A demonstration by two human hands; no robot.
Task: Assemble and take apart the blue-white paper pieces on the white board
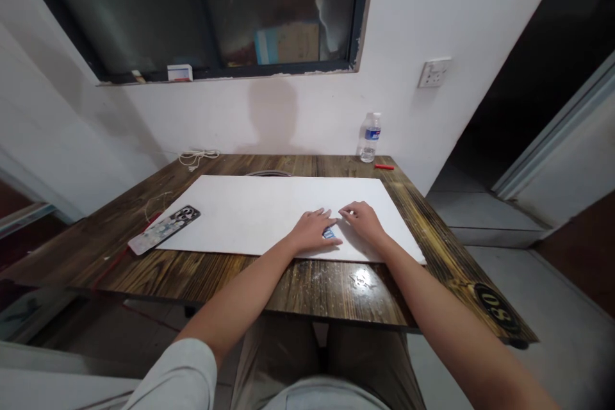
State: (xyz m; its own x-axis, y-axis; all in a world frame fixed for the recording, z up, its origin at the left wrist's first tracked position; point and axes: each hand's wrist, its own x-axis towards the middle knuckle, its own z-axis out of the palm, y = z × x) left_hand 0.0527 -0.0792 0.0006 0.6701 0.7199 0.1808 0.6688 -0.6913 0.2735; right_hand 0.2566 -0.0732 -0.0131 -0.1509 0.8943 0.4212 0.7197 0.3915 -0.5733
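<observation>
A large white sheet (250, 211) lies flat on a dark wooden table (307, 285). My left hand (312, 230) rests on the sheet's near right part, fingers curled over a small blue object (329, 233) that peeks out beside the thumb. My right hand (364, 219) lies just to its right on the sheet, fingers bent and pointing left toward the blue object, fingertips close to those of the left hand. What the blue object is cannot be made out.
A phone (164, 229) lies at the sheet's left edge over a red strip. A water bottle (369, 136) and a red pen (384, 167) stand at the back right, a white cord (198, 156) at the back left. A doorway opens on the right.
</observation>
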